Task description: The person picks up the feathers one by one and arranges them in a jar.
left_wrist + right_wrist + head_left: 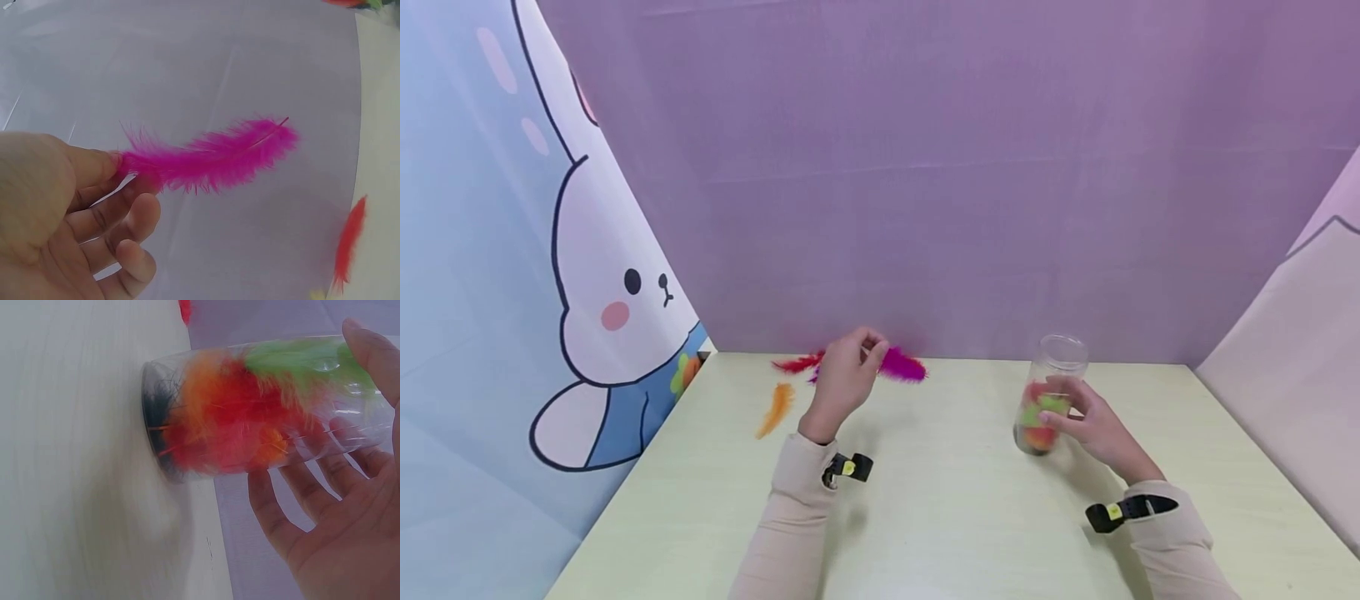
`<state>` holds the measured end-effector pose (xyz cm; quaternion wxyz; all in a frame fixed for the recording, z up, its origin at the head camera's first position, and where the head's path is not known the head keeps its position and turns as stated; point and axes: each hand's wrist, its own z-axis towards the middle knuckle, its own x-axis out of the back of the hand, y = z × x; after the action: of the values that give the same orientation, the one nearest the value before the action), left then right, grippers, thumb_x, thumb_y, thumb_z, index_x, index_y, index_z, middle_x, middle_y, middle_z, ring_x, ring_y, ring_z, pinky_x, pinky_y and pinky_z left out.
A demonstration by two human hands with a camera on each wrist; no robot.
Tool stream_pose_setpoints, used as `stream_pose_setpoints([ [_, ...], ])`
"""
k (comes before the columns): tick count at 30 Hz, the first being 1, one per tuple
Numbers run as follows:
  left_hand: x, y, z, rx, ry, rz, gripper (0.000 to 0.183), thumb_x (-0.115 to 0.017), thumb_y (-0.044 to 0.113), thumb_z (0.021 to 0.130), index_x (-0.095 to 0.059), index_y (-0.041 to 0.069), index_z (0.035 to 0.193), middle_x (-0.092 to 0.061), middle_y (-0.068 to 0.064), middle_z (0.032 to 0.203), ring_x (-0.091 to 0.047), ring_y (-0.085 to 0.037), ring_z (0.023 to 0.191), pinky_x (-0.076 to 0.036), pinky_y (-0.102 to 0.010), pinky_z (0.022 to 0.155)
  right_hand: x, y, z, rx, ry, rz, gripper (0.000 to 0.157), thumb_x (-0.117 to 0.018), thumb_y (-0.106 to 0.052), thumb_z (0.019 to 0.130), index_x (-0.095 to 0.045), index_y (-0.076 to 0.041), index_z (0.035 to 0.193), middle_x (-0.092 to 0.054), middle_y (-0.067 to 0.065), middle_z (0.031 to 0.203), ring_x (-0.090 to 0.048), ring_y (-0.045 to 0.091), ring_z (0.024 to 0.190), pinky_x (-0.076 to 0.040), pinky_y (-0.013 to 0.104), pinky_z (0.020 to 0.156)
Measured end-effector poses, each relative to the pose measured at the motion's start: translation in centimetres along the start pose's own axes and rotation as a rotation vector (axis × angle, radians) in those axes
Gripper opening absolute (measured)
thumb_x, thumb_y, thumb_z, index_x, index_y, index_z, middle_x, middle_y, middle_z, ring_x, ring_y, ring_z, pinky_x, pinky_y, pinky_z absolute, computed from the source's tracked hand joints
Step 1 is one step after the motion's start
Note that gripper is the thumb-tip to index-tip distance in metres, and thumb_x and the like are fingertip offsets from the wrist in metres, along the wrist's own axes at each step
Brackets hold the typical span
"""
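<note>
My left hand (847, 379) pinches one end of a magenta feather (219, 159) between thumb and index finger, its other fingers loosely bent. In the left wrist view the feather's far end points away from the hand. On the right, my right hand (1097, 421) holds a clear jar (1062, 354) around its side, fingers on one side and thumb on the other. Green, red and orange feathers (237, 406) fill much of the jar, with something dark at its base. The jar's mouth has no lid and leans slightly; whether its base touches the table I cannot tell.
On the pale table (947, 500), a red feather (797, 364) lies near the back edge and an orange feather (777, 408) left of my left hand. Bits of purple show behind that hand. A purple cloth backdrop (955, 183) rises behind the table.
</note>
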<state>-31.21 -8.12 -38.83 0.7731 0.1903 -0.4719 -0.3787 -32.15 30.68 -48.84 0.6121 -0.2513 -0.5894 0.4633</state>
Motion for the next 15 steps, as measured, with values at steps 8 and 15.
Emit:
stream_pose_setpoints([
  [8, -0.4, 1.9, 1.0, -0.067, -0.031, -0.028, 0.015, -0.061, 0.025, 0.104, -0.069, 0.012, 0.105, -0.070, -0.002, 0.090, -0.060, -0.015, 0.071, -0.050, -0.030, 0.064, 0.1, 0.1, -0.2, 0.013, 0.009, 0.009, 0.057, -0.073, -0.028, 0.096, -0.047, -0.011, 0.144, -0.060, 0.002, 0.134, -0.060, -0.001, 0.108, -0.051, 0.024, 0.088],
  [15, -0.2, 4.2, 2.4, -0.112, -0.072, -0.073, 0.018, -0.059, 0.026, 0.105, -0.069, 0.010, 0.108, -0.071, -0.004, 0.092, -0.063, -0.016, 0.078, -0.052, -0.030, 0.070, 0.0, 0.2, -0.2, 0.031, -0.007, 0.040, 0.055, -0.072, -0.025, 0.097, -0.046, -0.012, 0.144, -0.060, 0.006, 0.137, -0.060, -0.003, 0.110, -0.052, 0.024, 0.087],
])
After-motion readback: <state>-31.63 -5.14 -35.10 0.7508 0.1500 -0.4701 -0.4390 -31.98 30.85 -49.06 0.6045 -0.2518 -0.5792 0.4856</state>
